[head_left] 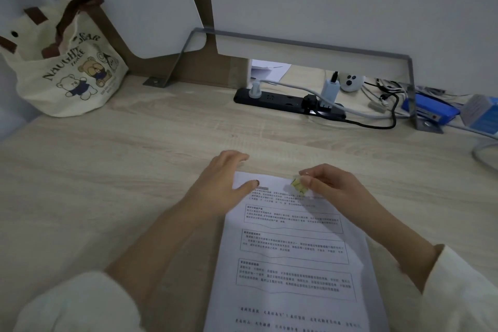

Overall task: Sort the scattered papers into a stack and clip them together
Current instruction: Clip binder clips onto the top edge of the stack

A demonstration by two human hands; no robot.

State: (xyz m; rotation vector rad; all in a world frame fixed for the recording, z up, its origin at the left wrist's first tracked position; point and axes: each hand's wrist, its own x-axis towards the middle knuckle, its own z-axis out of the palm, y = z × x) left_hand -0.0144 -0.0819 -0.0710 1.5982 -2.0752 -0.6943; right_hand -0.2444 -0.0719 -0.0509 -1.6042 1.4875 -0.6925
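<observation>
The stack of papers (293, 256) lies flat on the pale wood-grain counter (113, 170), running from the middle of the view toward 6 o'clock. Its top sheet is white and smooth, printed with dark text in ruled boxes, the edges fairly even. At the stack's far edge, toward 1 o'clock from its middle, a small yellow-green clip (299, 186) sits on the paper, pinched between the thumb and fingers of the right hand (331, 186). The left hand (223, 183) rests palm down at the stack's far left corner, fingers spread apart, its thumb pressing on the sheet. Both forearms wear cream sleeves pushed back. At 10 o'clock stands a soft cream canvas tote bag (67, 67) with brown straps and bear prints. At 1 o'clock lies a black power strip (288, 104) with plugs and cables.
</observation>
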